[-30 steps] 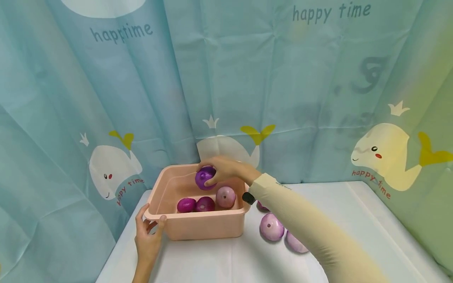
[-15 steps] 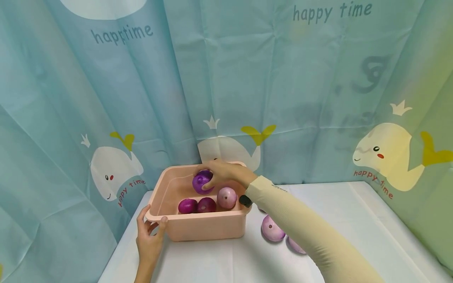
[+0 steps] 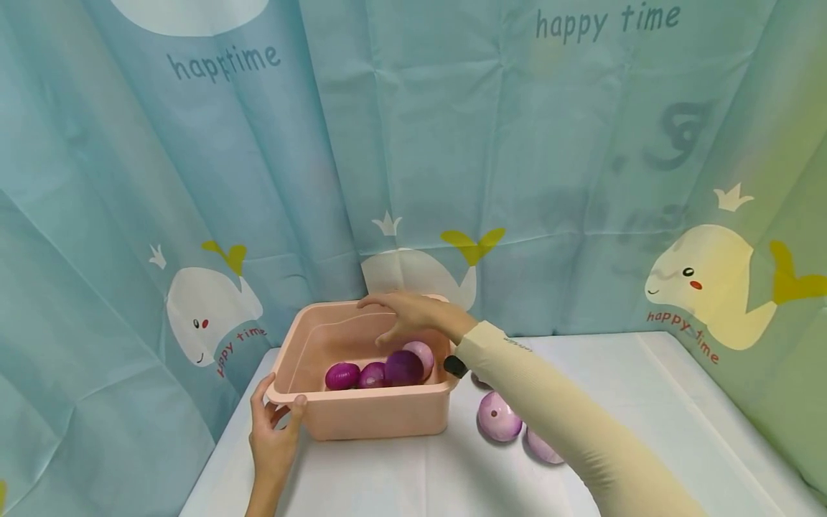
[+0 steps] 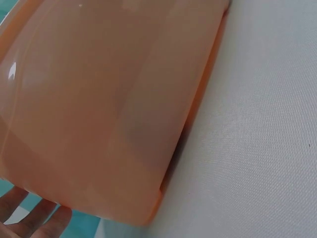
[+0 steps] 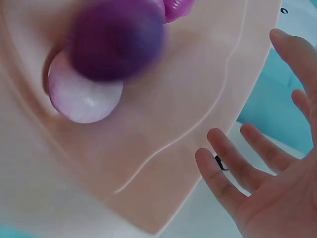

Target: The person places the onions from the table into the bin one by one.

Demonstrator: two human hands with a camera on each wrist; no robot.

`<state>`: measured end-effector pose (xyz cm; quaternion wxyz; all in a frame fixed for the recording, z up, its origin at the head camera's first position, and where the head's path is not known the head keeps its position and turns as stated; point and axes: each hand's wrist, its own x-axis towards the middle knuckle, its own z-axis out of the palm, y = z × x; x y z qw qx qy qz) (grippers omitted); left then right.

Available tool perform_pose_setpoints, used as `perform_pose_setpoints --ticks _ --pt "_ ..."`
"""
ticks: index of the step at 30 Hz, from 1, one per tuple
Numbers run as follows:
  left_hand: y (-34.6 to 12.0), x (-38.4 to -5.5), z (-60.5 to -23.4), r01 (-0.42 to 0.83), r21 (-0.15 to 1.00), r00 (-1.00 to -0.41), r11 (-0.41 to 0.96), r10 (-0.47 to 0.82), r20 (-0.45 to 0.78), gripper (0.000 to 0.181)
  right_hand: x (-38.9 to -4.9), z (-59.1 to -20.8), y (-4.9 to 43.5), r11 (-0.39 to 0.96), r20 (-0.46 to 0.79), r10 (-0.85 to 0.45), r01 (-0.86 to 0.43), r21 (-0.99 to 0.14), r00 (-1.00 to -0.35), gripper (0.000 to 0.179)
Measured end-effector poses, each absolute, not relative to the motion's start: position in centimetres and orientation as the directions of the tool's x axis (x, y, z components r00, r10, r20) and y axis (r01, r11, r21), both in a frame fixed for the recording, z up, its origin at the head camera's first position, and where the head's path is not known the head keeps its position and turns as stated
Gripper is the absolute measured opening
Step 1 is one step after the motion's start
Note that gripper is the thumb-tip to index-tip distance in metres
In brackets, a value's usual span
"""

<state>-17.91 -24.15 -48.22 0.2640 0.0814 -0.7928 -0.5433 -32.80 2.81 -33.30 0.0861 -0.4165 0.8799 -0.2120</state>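
Observation:
A pink plastic basin (image 3: 375, 416) stands on the white table. My left hand (image 3: 274, 438) holds its near left corner, thumb on the front side and fingers on the left side; the left wrist view shows fingertips (image 4: 58, 220) against the basin wall. Over the basin, my right hand (image 3: 413, 316) is spread with nothing in it. Below it lie a dark purple onion (image 3: 403, 369), blurred in the right wrist view, a pale onion (image 5: 84, 94) partly behind it, and two magenta onions (image 3: 342, 375) to the left.
Right of the basin, two pale onions (image 3: 500, 416) rest on the table (image 3: 646, 402), one partly behind the right sleeve (image 3: 555, 409). Another onion is mostly hidden by that arm. A blue whale-print curtain (image 3: 549, 179) hangs behind and along both sides.
My right hand has let go of the dark purple onion, which dropped into the basin and moved right against the pale one. The fingers have spread. My left hand keeps its place.

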Motion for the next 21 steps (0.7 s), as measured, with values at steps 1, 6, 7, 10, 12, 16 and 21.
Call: perform_pose_setpoints --ticks 1,6,7,10,12,16,21 --pt "-24.1 -17.9 -48.2 0.159 0.904 -0.847 0.396 -0.415 0.331 0.069 -32.8 -33.3 3.0 0.558 0.029 -0.772 -0.700 -0.446 -0.635 0.070" --pt "-24.1 -17.8 -48.1 0.164 0.903 -0.845 0.398 -0.416 0.337 0.068 -32.9 -33.4 4.0 0.544 0.047 -0.767 -0.688 -0.481 -0.640 0.070" --pt "-24.1 -17.8 -48.1 0.167 0.902 -0.844 0.398 -0.415 0.339 0.068 -32.9 -33.4 4.3 0.543 0.051 -0.764 -0.683 -0.488 -0.644 0.071" --pt "-24.1 -17.8 -48.0 0.173 0.901 -0.845 0.398 -0.411 0.343 0.068 -33.0 -33.5 5.3 0.528 0.076 -0.762 -0.685 -0.502 -0.643 0.070" --pt "-24.1 -17.8 -48.0 0.168 0.901 -0.845 0.401 -0.412 0.341 0.068 -33.0 -33.6 6.1 0.506 0.094 -0.765 -0.686 -0.523 -0.637 0.069" --pt "-24.1 -17.9 -48.1 0.158 0.901 -0.846 0.405 -0.414 0.335 0.068 -32.6 -33.7 7.9 0.463 0.134 -0.764 -0.681 -0.567 -0.631 0.069" --pt "-24.1 -18.0 -48.2 0.158 0.900 -0.844 0.406 -0.418 0.337 0.068 -31.9 -33.9 10.8 0.449 0.179 -0.748 -0.686 -0.573 -0.640 0.070"
